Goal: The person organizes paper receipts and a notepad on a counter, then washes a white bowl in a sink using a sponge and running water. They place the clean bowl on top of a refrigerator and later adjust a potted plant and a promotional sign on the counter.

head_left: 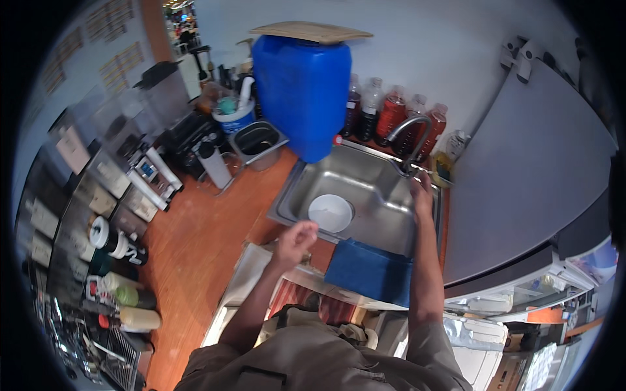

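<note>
We're apparently working the tap (412,120), two o'clock: right hand (422,188), grip unclear; left hand (297,244) loosely curled, seemingly empty; steadiness needed next.

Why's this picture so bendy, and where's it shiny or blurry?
In the head view, the fisheye lens curves the grey panel at right; the steel sink shows bright glare; the left hand looks slightly blurry; the corners are black.

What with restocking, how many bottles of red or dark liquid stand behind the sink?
5: a dark bottle by the blue container, its neighbour, a red bottle, a fourth behind the faucet, a fifth rightmost; more may be hidden.
</note>
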A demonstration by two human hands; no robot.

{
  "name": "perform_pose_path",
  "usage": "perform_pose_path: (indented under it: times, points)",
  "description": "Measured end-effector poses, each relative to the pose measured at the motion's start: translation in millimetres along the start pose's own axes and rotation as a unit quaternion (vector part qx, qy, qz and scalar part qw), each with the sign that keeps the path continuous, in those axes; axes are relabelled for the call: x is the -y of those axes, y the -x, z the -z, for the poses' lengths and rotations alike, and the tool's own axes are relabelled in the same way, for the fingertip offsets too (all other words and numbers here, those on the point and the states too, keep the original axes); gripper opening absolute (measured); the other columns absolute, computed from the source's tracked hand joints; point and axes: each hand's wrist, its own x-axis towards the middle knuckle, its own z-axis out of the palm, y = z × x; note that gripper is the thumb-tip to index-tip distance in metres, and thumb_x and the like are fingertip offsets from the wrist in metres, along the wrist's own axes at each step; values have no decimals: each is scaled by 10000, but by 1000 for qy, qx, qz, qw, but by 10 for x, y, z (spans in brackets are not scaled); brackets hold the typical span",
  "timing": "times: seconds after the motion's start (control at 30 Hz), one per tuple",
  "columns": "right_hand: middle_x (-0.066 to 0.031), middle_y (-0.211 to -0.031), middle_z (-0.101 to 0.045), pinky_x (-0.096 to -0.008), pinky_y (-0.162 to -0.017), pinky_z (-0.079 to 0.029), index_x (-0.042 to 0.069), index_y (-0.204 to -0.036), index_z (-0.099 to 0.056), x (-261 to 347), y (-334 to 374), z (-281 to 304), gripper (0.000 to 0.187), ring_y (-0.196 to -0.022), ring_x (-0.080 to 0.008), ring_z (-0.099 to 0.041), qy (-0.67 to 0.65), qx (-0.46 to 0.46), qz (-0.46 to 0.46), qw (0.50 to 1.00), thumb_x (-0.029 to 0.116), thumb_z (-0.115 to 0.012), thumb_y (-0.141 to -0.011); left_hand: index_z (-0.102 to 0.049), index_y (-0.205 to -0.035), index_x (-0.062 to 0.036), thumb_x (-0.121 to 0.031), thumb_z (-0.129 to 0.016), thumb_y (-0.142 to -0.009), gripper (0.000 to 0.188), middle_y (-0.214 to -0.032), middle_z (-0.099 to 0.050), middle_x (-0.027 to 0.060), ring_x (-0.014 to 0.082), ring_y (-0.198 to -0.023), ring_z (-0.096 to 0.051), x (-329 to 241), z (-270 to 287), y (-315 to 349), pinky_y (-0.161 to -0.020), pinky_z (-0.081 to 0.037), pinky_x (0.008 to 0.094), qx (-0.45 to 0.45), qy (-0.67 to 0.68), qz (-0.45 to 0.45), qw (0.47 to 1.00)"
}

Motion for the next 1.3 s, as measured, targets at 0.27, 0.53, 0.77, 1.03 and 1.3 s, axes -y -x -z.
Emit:
perform_pose_path:
  times: [0.27,0.53,0.77,1.03,1.3]
  points:
    - [-196,-1245,-667,-426,-970,-479,7,-1369,-531,-513,-919,-273,523,-1072,-340,-676,213,-94,56,971,179,-641,-887,-566,-1364,3,-237,-611,-931,498,-1373,-570,260,353,-1290,-547,695,40,-1548,-1048,-443,404,-91,-225,218,945]
    - [-180,-1152,-692,-493,-1045,-436,57,-1260,-623,-484,-632,-193,426,-1202,-351,-594,400,9,359,843,56,-620,-834,-633,-1210,86,-76,-595,-843,403,-1173,-668,295,409,-1145,-645,1488,-151,-2071,-894,-559,453,80,-435,369,818]
    - [-165,-1048,-705,-485,-974,-466,39,-1104,-691,34,-1012,329,242,-1055,-363,-628,320,-33,206,924,80,-593,-886,-582,-1225,96,4,-556,-828,408,-994,-702,294,360,-748,-743,1523,-477,-2142,-642,-613,414,55,-397,351,846]
    - [-208,-1105,-708,-467,-915,-531,50,-1047,-705,-244,-1785,817,273,-1046,-391,-677,548,-89,-29,832,190,-676,-814,-499,-1405,-15,-25,-567,-828,581,-1113,-689,252,375,-989,-714,1289,-1042,-2286,-811,-606,441,192,-550,157,797]
    - [-211,-833,-708,-482,-747,-529,36,-881,-676,225,-1604,766,182,-808,-383,-701,441,-229,154,854,207,-619,-857,-543,-1422,-104,-113,-557,-876,546,-1193,-671,226,354,-1023,-699,1670,-761,-2109,-743,-622,450,-30,-307,358,881]
